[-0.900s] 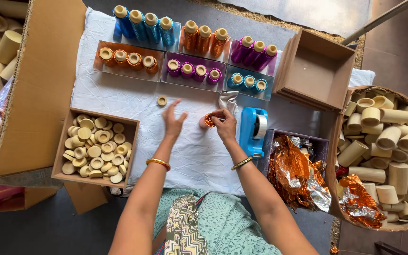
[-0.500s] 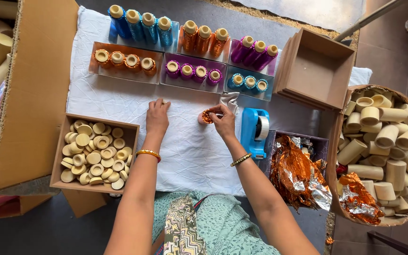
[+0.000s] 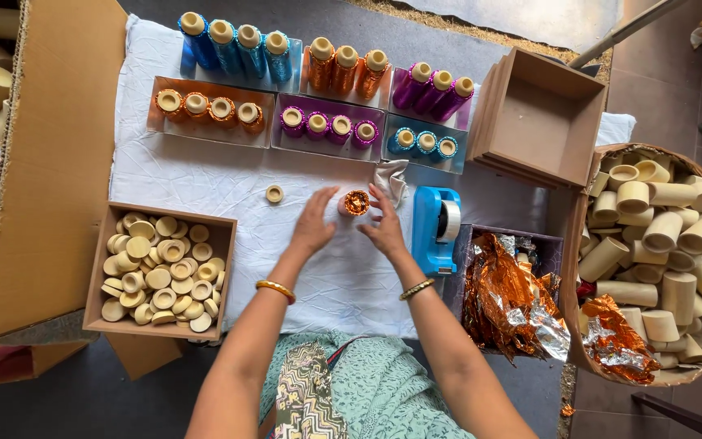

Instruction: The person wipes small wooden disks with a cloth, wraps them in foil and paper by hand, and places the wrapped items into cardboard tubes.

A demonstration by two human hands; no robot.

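Both hands are now closing around an orange-foil-wrapped spool [image 3: 356,202] standing on the white cloth; the left hand [image 3: 315,225], which was flat on the cloth moments earlier, is joining the right hand [image 3: 384,228], fingers cupping it from either side. Left of the grip, a cardboard box [image 3: 99,272] is holding cream caps [image 3: 156,264]; right, a basket [image 3: 572,244] is holding bare tubes [image 3: 660,236].

White cloth [image 3: 172,175] on grey floor [image 3: 58,398]

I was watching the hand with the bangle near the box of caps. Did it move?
Yes. The left hand slid right, away from the small loose cream cap, to the orange foil-wrapped cardboard tube.
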